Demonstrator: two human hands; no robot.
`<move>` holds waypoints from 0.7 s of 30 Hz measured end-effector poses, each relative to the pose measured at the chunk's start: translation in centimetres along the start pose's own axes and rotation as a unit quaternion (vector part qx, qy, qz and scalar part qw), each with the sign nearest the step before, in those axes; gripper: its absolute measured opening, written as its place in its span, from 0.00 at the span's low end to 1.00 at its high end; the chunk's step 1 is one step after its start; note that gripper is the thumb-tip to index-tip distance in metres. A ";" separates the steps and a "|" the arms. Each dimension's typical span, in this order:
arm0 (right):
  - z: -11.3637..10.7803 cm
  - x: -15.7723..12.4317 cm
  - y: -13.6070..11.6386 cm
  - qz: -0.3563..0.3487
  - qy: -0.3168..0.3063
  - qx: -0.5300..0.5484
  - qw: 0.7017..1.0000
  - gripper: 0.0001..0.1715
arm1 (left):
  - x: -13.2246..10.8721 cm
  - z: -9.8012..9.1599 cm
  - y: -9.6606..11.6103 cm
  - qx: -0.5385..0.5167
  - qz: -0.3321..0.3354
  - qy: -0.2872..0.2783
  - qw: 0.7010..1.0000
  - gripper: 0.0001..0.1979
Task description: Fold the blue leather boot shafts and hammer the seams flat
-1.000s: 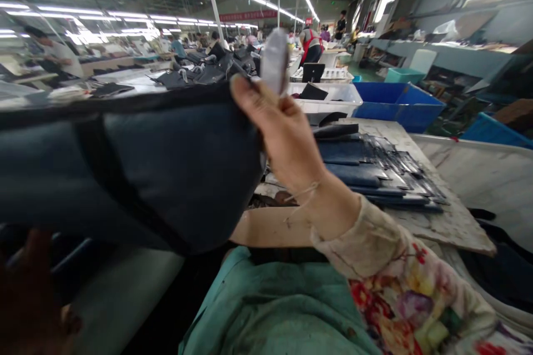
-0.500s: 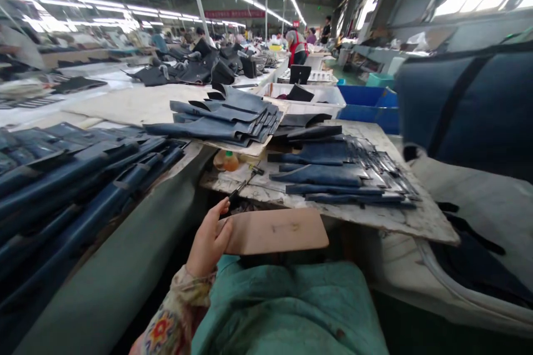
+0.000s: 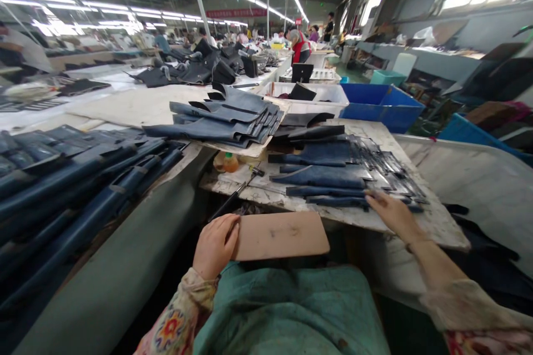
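A tan flat board (image 3: 281, 236) with dark marks lies level just above my green apron (image 3: 287, 310). My left hand (image 3: 216, 244) is closed around its left end, thumb on top. Beyond that hand, a hammer (image 3: 237, 193) lies with its head on the worktable and its handle pointing toward me. My right hand (image 3: 389, 213) reaches over the table's front edge. Its fingers are pinched at the nearest blue leather piece (image 3: 337, 200), and the fingertips are partly hidden. More folded blue leather pieces (image 3: 318, 173) overlap in a row behind it.
The scuffed worktable (image 3: 441, 227) carries an orange bottle (image 3: 230, 162) at its left. A raised board holds stacked grey-blue pieces (image 3: 225, 113). Long blue rolls (image 3: 104, 199) fill the left bench. A white bin (image 3: 308, 94) and blue bin (image 3: 378, 102) stand behind; a person in red works farther off.
The large blue panel in the air at the right has gone from view. My right hand has come in from the right to the leather pieces. My left hand has shifted slightly right.
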State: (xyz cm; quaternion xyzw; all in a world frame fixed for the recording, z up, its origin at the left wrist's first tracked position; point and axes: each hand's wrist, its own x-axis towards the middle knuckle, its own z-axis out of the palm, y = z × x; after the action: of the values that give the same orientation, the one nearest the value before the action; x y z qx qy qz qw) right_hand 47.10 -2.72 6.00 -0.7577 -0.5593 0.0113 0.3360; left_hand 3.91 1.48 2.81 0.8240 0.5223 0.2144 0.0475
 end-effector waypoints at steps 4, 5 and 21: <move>1.5 0.0 -9.1 -0.131 -0.016 0.061 0.989 0.20 | 0.0 -0.3 0.1 0.006 0.000 -0.013 1.000 0.16; 1.0 0.0 -11.6 -0.186 -0.005 0.072 0.980 0.20 | 0.1 -0.3 0.1 0.005 -0.001 -0.021 1.000 0.16; 10.1 -6.0 -11.4 -0.241 -0.117 -0.090 0.959 0.19 | 19.3 -8.2 -10.2 0.119 0.033 0.004 0.992 0.21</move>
State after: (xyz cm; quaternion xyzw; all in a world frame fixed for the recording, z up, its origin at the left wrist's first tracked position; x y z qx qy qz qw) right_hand 31.35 -1.16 1.97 -0.6208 -0.7595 -0.0313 0.1916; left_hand -0.94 21.88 13.05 0.8398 0.5167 0.1554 -0.0601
